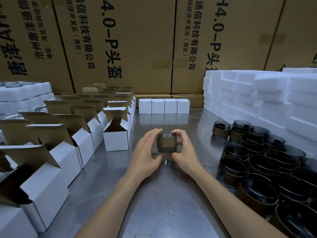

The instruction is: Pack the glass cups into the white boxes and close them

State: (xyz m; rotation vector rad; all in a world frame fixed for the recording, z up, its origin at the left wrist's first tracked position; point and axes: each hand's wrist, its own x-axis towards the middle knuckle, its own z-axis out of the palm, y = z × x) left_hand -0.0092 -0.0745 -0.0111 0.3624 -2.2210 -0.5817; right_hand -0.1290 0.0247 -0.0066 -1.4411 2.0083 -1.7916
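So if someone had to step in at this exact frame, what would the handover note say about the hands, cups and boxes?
Left hand and right hand: both hold one glass cup above the metal table, fingers curled round its sides.
Unpacked cups: clustered on the right, in front of the white foam stack.
Open white boxes: rows on the left, flaps up; the nearest open box stands left of the hands.
Done: four closed boxes lined up at the back.
Left: put the held cup in a box, close it, then pack the rest.
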